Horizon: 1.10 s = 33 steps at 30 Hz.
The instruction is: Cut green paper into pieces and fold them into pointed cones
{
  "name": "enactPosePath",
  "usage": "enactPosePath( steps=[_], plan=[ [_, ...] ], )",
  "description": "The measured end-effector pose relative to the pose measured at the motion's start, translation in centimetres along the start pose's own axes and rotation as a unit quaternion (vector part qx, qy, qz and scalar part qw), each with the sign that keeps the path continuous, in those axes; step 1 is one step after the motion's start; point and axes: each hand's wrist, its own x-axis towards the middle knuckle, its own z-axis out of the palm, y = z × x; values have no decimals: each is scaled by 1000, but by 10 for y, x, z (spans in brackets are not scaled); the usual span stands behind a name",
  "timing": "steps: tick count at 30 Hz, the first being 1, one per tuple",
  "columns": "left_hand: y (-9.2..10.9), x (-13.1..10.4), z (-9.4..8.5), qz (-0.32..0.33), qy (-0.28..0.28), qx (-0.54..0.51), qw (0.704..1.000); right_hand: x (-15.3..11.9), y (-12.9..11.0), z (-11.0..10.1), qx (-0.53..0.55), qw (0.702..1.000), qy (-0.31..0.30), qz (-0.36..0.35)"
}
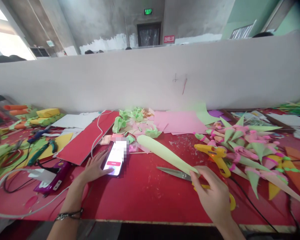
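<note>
My left hand rests on the table at the left edge of a lit smartphone. Its fingers are stretched out, and the thumb reaches onto the lower part of the screen. Between thumb and fingers, my right hand pinches the narrow end of a long, pale green paper leaf. The leaf's wide rounded end points up and left. Beneath it lie scissors with yellow handles, partly hidden by my right hand. A yellow glue gun lies just beyond that hand, with its cord running right.
Paper flowers in pink and green are heaped at right. Pink paper sheets and crumpled green paper lie at the back. Leftward are a red board, pliers, a purple power strip and cables. A low white partition stands behind.
</note>
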Motion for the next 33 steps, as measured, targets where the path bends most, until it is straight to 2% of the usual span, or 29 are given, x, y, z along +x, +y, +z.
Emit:
enactPosePath(
  steps=[2, 3, 5, 6, 7, 8, 9, 11, 12, 14, 17, 20, 24, 29, 33],
  plan=[
    [21, -12, -11, -20, 72, 5, 997, -4, -2, -4, -8, 999, 10, -43],
    [36, -20, -16, -6, 136, 2, 991, -7, -5, -5, -8, 998, 5, -69],
    [71, -40, -22, 55, 242, -22, 969, -14, -14, -3, 7, 992, -37, -117],
    [89, -51, -22, 102, 262, -28, 959, -17, -20, 0, 18, 989, -66, -134],
    [105, -60, -20, 174, 251, -9, 952, -21, -27, 3, 34, 984, -100, -146],
    [119, -67, -15, 246, 262, 9, 933, -23, -33, 6, 54, 976, -143, -157],
    [131, -73, -10, 302, 237, 26, 923, -25, -38, 9, 74, 968, -172, -168],
    [145, -78, 2, 368, 210, 21, 906, -24, -40, 11, 112, 950, -236, -173],
    [148, -78, 8, 384, 200, 6, 901, -22, -36, 10, 124, 942, -269, -161],
    [146, -78, 16, 401, 204, -30, 892, -17, -17, 4, 93, 931, -342, -90],
    [134, -80, 19, 424, 208, -76, 878, -14, 22, -6, -68, 936, -346, -2],
    [120, -85, 20, 438, 181, -115, 873, -14, 45, -6, -141, 922, -361, 0],
    [111, -95, 19, 451, 164, -136, 866, -6, 40, 6, -143, 907, -396, -8],
    [114, -110, 20, 402, 176, -202, 875, 5, 29, 17, -125, 906, -403, -32],
    [113, -113, 28, 389, 191, -218, 875, 7, 25, 27, -133, 901, -414, -8]
  ],
)
